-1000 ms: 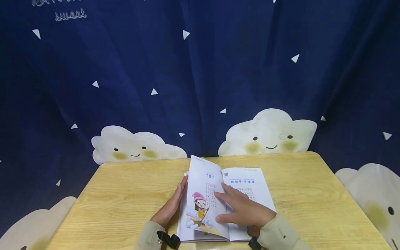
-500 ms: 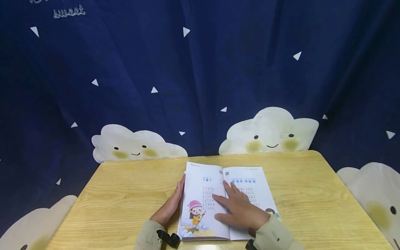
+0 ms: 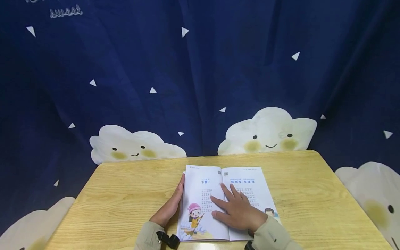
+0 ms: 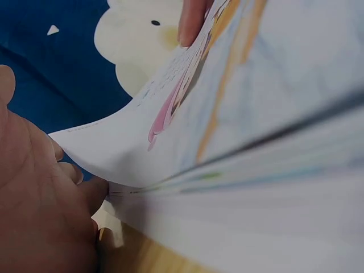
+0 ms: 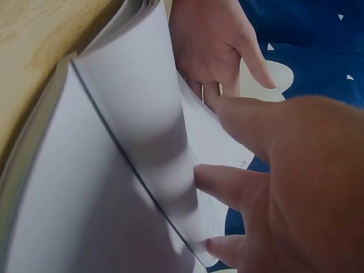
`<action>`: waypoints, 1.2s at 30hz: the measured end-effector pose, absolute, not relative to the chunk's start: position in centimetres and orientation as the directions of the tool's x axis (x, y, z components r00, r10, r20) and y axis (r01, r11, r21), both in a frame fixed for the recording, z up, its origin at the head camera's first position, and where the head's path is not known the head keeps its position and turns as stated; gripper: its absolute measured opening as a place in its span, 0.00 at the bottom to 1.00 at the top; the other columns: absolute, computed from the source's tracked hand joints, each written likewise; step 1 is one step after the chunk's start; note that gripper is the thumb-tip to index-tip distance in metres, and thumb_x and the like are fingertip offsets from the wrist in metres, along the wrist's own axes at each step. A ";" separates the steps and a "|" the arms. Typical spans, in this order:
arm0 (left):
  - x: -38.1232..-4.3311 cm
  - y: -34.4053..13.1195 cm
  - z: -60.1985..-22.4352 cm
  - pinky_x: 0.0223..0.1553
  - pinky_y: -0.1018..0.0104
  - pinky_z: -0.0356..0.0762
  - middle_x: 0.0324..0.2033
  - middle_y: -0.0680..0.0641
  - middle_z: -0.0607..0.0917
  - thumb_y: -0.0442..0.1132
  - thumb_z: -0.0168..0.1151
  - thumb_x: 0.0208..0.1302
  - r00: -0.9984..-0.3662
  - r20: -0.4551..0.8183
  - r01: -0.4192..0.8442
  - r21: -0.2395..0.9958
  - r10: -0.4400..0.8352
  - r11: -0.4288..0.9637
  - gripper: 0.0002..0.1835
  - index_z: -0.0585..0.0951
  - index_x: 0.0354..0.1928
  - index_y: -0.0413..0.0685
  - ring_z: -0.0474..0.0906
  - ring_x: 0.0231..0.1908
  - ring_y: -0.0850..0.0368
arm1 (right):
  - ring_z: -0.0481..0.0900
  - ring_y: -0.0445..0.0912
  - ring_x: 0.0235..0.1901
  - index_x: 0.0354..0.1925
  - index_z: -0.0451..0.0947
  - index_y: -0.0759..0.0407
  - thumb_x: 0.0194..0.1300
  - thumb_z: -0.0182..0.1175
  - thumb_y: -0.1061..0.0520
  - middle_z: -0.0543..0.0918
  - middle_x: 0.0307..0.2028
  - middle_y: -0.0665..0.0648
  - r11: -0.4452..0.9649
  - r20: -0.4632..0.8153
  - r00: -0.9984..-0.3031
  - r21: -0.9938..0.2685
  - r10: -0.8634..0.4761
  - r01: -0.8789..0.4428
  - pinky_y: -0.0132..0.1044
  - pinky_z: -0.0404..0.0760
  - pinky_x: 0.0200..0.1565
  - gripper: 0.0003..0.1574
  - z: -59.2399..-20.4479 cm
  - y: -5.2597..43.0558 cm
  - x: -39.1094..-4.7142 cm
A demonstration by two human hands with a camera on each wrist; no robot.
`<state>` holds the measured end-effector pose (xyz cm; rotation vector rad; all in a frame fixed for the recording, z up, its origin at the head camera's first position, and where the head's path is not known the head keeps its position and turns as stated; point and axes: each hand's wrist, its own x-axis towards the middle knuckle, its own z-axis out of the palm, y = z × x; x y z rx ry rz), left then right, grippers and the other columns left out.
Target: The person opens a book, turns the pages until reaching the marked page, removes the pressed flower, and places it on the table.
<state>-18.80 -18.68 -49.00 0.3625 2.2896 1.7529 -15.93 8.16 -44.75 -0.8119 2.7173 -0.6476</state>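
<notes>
An open picture book (image 3: 195, 187) lies on the table, its printed text upside down in the head view. A child in a pink hat is drawn on its left page. Along that page's outer edge stands my left hand (image 3: 170, 205), fingers extended against the edge and thumb up. In the left wrist view the left page (image 4: 122, 148) curves upward beside the fingers. My right hand (image 3: 240, 210) rests spread across the middle, its fingertips on the left page near the spine and its palm over the right page. The right wrist view shows its fingers (image 5: 224, 182) touching the paper.
The book is on a light wooden table (image 3: 131, 194). Behind it hangs a dark blue curtain (image 3: 200, 76) with white triangles and smiling clouds. Each sleeve ends near a black wrist device, the left device (image 3: 168, 239) being the plainer to see.
The left page, raised and slanted a second ago, has come down flatter on the left side. My right hand has shifted slightly left and stays on the book; my left hand has barely moved.
</notes>
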 end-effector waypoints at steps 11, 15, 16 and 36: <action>-18.8 -18.7 -48.6 0.68 0.39 0.24 0.75 0.43 0.28 0.48 0.22 0.78 -0.935 0.001 0.101 0.959 0.354 0.265 0.30 0.34 0.76 0.48 0.22 0.73 0.44 | 0.52 0.70 0.69 0.68 0.68 0.38 0.71 0.42 0.32 0.54 0.73 0.64 0.751 -0.035 -0.805 -0.385 -0.593 -0.536 0.70 0.61 0.58 0.32 -44.6 8.6 -16.1; -18.7 -18.8 -48.7 0.66 0.34 0.24 0.74 0.39 0.28 0.45 0.25 0.78 -0.928 0.040 0.149 0.951 0.369 0.271 0.30 0.39 0.76 0.44 0.22 0.72 0.39 | 0.52 0.70 0.69 0.68 0.68 0.39 0.71 0.43 0.31 0.54 0.73 0.64 0.752 -0.030 -0.804 -0.376 -0.594 -0.542 0.70 0.62 0.57 0.33 -44.8 8.5 -16.1; -18.6 -18.9 -48.8 0.66 0.33 0.24 0.74 0.41 0.28 0.46 0.26 0.78 -0.927 0.041 0.151 0.951 0.372 0.271 0.30 0.40 0.76 0.45 0.22 0.72 0.39 | 0.52 0.70 0.69 0.67 0.68 0.39 0.71 0.43 0.31 0.54 0.73 0.64 0.752 -0.025 -0.804 -0.372 -0.594 -0.545 0.70 0.62 0.57 0.33 -44.9 8.4 -16.1; -18.0 -19.2 -49.2 0.69 0.45 0.20 0.76 0.54 0.41 0.50 0.66 0.62 -0.882 0.026 0.276 0.838 0.470 0.471 0.41 0.57 0.74 0.63 0.28 0.74 0.50 | 0.52 0.68 0.69 0.68 0.67 0.37 0.71 0.40 0.30 0.53 0.74 0.62 0.778 -0.061 -0.808 -0.318 -0.587 -0.541 0.69 0.62 0.58 0.34 -44.8 8.2 -16.1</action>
